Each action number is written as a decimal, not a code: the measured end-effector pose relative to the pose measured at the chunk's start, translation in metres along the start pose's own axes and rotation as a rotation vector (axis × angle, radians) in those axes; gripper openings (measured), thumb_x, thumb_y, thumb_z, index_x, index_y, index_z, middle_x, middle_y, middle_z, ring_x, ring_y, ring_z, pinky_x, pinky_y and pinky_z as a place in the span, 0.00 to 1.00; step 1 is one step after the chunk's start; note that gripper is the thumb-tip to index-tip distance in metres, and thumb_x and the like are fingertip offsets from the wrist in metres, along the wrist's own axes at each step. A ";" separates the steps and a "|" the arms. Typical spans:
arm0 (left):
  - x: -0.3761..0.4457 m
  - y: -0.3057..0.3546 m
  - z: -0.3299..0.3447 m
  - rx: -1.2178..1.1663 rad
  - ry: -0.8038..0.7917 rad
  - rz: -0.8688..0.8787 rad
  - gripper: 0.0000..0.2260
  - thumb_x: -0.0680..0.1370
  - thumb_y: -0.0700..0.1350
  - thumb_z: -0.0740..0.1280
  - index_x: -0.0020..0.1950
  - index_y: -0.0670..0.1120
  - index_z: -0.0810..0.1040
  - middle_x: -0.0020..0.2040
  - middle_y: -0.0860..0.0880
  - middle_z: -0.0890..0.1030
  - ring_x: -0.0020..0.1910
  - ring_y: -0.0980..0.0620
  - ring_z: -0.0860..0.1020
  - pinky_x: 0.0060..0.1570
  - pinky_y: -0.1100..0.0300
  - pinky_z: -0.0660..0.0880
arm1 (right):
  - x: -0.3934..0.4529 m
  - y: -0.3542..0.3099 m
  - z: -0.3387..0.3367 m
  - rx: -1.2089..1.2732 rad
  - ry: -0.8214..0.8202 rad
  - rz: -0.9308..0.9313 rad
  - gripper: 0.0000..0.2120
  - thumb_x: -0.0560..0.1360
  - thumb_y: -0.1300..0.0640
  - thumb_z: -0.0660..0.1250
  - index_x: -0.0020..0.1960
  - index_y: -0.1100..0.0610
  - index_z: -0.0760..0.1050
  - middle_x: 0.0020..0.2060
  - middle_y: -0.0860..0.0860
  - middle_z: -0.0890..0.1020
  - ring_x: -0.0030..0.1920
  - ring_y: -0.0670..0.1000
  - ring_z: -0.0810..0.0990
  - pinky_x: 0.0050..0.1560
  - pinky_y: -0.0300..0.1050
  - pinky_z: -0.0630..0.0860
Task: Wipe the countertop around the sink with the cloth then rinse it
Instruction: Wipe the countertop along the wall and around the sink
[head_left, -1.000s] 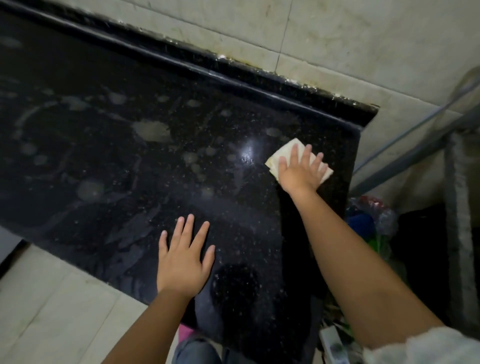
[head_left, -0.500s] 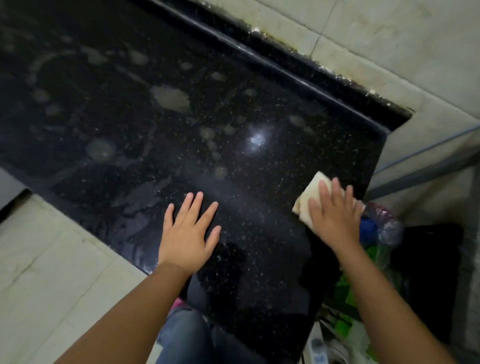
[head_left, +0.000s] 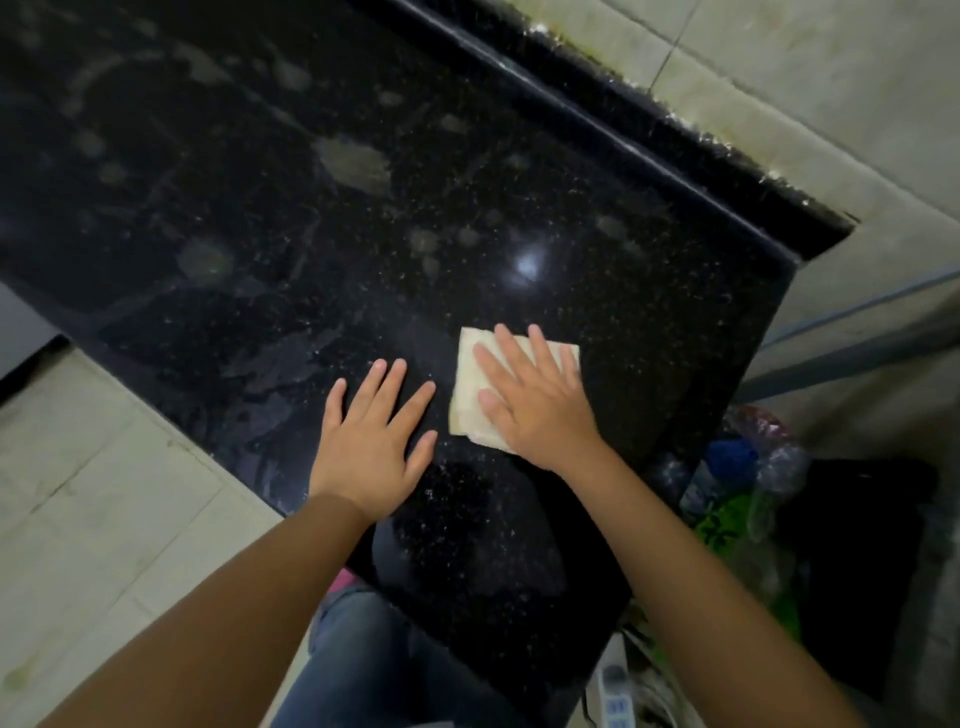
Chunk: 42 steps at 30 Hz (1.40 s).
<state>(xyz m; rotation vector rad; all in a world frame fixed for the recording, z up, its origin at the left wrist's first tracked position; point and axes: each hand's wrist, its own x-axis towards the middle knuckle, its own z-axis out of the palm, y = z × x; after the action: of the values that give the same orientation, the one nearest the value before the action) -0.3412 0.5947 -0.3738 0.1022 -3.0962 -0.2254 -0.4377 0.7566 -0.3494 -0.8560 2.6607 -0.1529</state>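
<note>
A black speckled countertop (head_left: 363, 234) fills the view, with pale wet smears and spots over its left and middle. A folded cream cloth (head_left: 470, 384) lies flat on it near the front right. My right hand (head_left: 535, 400) presses down on the cloth with straight, spread fingers. Just to its left, my left hand (head_left: 371, 434) rests flat on the bare stone close to the front edge, fingers spread. No sink is in view.
A raised black backsplash ledge (head_left: 649, 124) runs along the tiled wall behind. The counter ends at the right; beyond that edge sit plastic bags (head_left: 748, 467) and clutter on the floor. Pale floor tiles (head_left: 78, 493) lie at the lower left.
My right hand slid the cloth from the back right corner toward the front, then left to beside my left hand. The left hand stayed flat on the counter.
</note>
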 end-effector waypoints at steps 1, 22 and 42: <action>0.000 -0.001 0.000 -0.006 -0.003 0.002 0.23 0.75 0.54 0.53 0.63 0.45 0.76 0.64 0.39 0.74 0.66 0.44 0.63 0.63 0.46 0.52 | -0.014 0.013 0.000 -0.019 0.008 0.050 0.37 0.69 0.38 0.33 0.75 0.46 0.52 0.76 0.48 0.51 0.76 0.57 0.47 0.72 0.60 0.45; -0.001 0.004 -0.006 0.018 -0.006 0.016 0.23 0.75 0.53 0.53 0.62 0.43 0.77 0.62 0.37 0.75 0.65 0.42 0.65 0.61 0.43 0.57 | -0.096 0.038 0.027 -0.023 0.078 0.488 0.26 0.72 0.45 0.52 0.63 0.54 0.75 0.62 0.56 0.77 0.61 0.64 0.76 0.52 0.70 0.71; 0.059 0.010 0.012 -0.051 -0.032 0.261 0.28 0.81 0.55 0.40 0.64 0.44 0.74 0.65 0.40 0.74 0.67 0.46 0.61 0.64 0.47 0.53 | 0.138 0.090 -0.057 0.146 0.200 0.605 0.25 0.81 0.49 0.46 0.76 0.52 0.49 0.76 0.49 0.46 0.75 0.57 0.43 0.73 0.58 0.40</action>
<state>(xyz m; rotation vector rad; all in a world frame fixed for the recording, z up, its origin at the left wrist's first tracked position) -0.4013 0.6022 -0.3821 -0.3080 -3.0877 -0.2981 -0.6114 0.7492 -0.3535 0.0309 2.9131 -0.2866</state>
